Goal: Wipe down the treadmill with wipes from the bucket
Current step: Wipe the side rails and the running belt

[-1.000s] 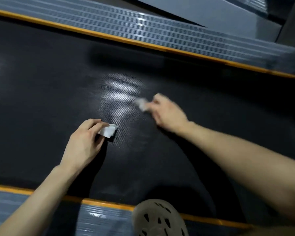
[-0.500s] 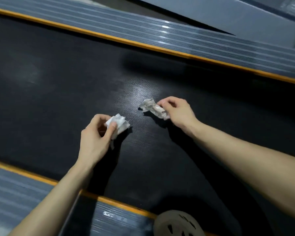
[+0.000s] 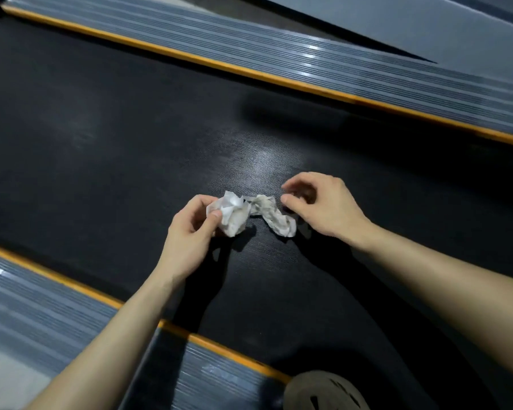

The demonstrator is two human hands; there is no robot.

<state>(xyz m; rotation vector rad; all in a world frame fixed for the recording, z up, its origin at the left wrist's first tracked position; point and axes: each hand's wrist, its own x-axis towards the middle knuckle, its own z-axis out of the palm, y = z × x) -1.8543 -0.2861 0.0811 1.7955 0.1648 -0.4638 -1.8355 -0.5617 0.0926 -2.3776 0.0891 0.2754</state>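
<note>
You are leaning over the treadmill belt, which is filling most of the view. It is running between the far side rail at twelve o'clock and the near side rail at seven o'clock.

A second ago your hands were working apart, each rubbing a wipe on the belt. Now you are no longer scrubbing and are bringing both wipes together at the centre.

Your left hand, reaching in from seven o'clock, is gripping the whiter wipe, with thumb and fingers curled round its crumpled ball. Your right hand, reaching in from four o'clock, is sitting with fingers loosely curled at the three o'clock side of the greyer wipe. Its thumb tip is lying right against that wipe, and I cannot tell whether it is pinching the wipe or letting it go.

The two wipes are touching each other, and the greyer one is trailing toward five o'clock, close over the belt.

To my eye, the scrubbing of this patch is pausing and you are gathering the spent wipes into one bundle. The greyer one is looking soiled, so you are probably needing fresh wipes, but the bucket is not showing anywhere. Your shoe is peeking in at five o'clock.
</note>
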